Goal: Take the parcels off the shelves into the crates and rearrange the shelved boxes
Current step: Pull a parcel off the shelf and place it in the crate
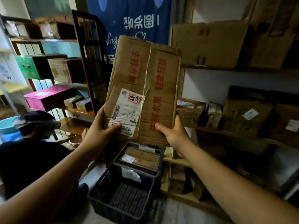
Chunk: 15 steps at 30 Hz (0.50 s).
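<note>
I hold a flat brown cardboard parcel (144, 88) with red print and a white shipping label upright in front of me, at chest height. My left hand (101, 129) grips its lower left corner, thumb over the label. My right hand (174, 135) grips its lower right corner. Directly below stand two dark plastic crates: the near crate (103, 189) holds a white packet, and the far crate (118, 155) holds a brown box with a label.
Shelves on the right (226, 131) carry several brown boxes, with a large box (208, 44) on top. A dark shelf unit on the left (84, 62) holds pink, green and brown boxes. A person in a cap (32, 126) crouches at the lower left.
</note>
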Each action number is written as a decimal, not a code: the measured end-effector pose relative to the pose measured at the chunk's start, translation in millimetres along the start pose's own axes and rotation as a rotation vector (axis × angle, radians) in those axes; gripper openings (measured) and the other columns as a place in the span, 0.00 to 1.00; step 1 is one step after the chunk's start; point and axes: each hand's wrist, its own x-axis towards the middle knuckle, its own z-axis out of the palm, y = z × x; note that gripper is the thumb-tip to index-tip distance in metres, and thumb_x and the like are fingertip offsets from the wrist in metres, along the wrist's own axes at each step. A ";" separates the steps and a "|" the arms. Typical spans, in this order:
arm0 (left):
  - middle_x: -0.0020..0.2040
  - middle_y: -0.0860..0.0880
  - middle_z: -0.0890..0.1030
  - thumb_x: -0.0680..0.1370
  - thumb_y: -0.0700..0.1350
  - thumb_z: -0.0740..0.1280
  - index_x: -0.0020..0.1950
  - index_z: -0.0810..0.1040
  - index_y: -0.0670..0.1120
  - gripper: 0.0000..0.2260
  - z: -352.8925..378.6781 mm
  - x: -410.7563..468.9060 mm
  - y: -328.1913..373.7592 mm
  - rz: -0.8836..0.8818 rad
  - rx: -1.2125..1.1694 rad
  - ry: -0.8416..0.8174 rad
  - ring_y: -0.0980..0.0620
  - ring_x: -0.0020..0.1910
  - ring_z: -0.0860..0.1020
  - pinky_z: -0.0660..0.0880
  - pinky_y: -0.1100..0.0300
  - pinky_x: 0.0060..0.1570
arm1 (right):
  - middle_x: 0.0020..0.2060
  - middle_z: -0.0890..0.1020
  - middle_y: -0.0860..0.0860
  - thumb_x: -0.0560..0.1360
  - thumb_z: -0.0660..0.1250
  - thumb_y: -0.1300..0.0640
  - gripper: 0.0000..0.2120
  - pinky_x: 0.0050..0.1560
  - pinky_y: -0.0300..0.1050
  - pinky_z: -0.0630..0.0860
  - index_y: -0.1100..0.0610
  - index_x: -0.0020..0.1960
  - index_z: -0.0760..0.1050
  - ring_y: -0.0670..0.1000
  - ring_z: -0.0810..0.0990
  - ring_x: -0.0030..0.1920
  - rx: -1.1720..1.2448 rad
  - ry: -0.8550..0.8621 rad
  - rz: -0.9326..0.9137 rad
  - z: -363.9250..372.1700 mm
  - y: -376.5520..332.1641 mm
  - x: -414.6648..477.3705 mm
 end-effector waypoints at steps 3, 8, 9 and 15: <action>0.58 0.48 0.80 0.67 0.45 0.74 0.67 0.65 0.61 0.32 -32.0 10.0 -23.4 -0.089 -0.069 -0.033 0.46 0.56 0.80 0.78 0.45 0.53 | 0.60 0.77 0.49 0.71 0.73 0.53 0.38 0.62 0.54 0.75 0.51 0.74 0.56 0.51 0.77 0.59 -0.021 0.005 0.071 39.0 25.1 9.4; 0.61 0.45 0.76 0.73 0.37 0.70 0.68 0.65 0.59 0.29 -68.2 30.2 -65.8 -0.210 -0.113 -0.019 0.44 0.52 0.82 0.81 0.54 0.38 | 0.64 0.74 0.50 0.71 0.73 0.52 0.41 0.65 0.53 0.71 0.52 0.76 0.52 0.52 0.74 0.63 -0.075 0.015 0.170 85.6 55.5 23.3; 0.65 0.44 0.73 0.72 0.38 0.71 0.68 0.66 0.60 0.30 -73.6 35.6 -76.4 -0.236 -0.106 -0.001 0.42 0.54 0.80 0.81 0.54 0.37 | 0.64 0.74 0.51 0.72 0.72 0.53 0.40 0.64 0.51 0.71 0.52 0.76 0.53 0.52 0.74 0.63 -0.082 0.015 0.186 92.9 61.2 27.2; 0.61 0.43 0.77 0.73 0.33 0.69 0.71 0.64 0.55 0.32 -85.4 78.3 -130.7 -0.425 -0.216 0.071 0.42 0.49 0.82 0.81 0.45 0.40 | 0.69 0.69 0.51 0.72 0.72 0.54 0.47 0.66 0.50 0.68 0.53 0.78 0.42 0.52 0.69 0.67 -0.116 0.018 0.295 122.1 98.8 69.5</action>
